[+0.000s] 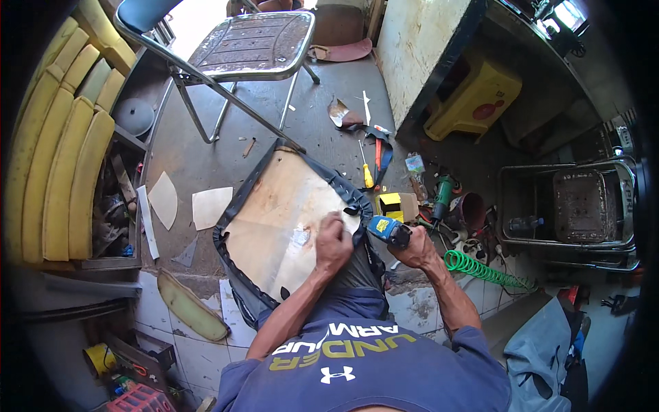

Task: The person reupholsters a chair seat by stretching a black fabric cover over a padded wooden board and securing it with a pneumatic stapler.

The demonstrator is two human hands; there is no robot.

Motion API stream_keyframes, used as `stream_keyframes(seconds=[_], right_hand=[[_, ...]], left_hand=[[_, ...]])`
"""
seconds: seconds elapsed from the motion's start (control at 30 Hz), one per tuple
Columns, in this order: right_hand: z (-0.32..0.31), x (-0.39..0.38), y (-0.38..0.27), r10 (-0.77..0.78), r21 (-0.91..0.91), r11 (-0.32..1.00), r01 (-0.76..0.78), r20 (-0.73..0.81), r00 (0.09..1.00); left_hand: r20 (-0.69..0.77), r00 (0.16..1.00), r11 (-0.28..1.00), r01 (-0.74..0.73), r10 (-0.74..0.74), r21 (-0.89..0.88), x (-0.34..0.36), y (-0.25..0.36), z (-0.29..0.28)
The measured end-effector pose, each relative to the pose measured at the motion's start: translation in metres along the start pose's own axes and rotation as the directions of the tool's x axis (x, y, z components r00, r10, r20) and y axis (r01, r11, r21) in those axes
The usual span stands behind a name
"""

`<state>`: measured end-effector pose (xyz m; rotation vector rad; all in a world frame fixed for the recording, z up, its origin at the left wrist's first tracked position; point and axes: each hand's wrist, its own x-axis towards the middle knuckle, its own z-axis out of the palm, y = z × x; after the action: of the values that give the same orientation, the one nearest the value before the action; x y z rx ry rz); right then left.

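Note:
A padded seat panel lies across my lap, its bare plywood board (274,199) facing up. Black cover material (237,202) is folded over the board's edges all round. My left hand (333,244) rests on the board near its right edge, fingers curled closed; whatever they hold is hidden. In my right hand (416,250) is a blue staple gun (388,231) with a yellow label, gripped by its handle. Its nose points left at the folded black edge. A green coiled hose (480,269) runs on the floor close to that hand.
A metal folding chair (254,44) stands ahead. Yellow foam pads (65,165) are stacked at left. Right of the panel lie a yellow screwdriver (368,173), a small yellow-black box (392,206) and a green power tool (444,196). A chair frame (570,213) sits at far right.

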<state>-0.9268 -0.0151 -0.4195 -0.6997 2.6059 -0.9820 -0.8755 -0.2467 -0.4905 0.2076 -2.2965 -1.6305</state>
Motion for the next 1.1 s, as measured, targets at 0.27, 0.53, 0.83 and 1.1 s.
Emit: stream_keyframes(seconds=[0.27, 0.53, 0.83, 1.1], right_hand=[[0.004, -0.013, 0.000, 0.020, 0.143, 0.990, -0.005, -0.100, 0.995], [0.011, -0.033, -0.014, 0.047, 0.043, 0.998, -0.049, 0.038, 0.998], [0.016, -0.030, -0.039, 0.158, 0.128, 0.980, -0.153, -0.030, 0.987], [0.034, -0.038, -0.041, 0.047, 0.058, 0.997, -0.045, -0.045, 0.998]], left_hand=[[0.172, 0.963, 0.970, -0.227, 0.209, 0.091, 0.002, 0.009, -0.018], [0.232, 0.963, 0.990, -0.143, 0.140, 0.000, -0.006, 0.001, -0.015], [0.243, 0.957, 0.985, -0.168, 0.156, 0.031, -0.025, -0.003, -0.038], [0.248, 0.963, 0.993, -0.113, 0.104, 0.023, -0.021, 0.007, -0.044]])
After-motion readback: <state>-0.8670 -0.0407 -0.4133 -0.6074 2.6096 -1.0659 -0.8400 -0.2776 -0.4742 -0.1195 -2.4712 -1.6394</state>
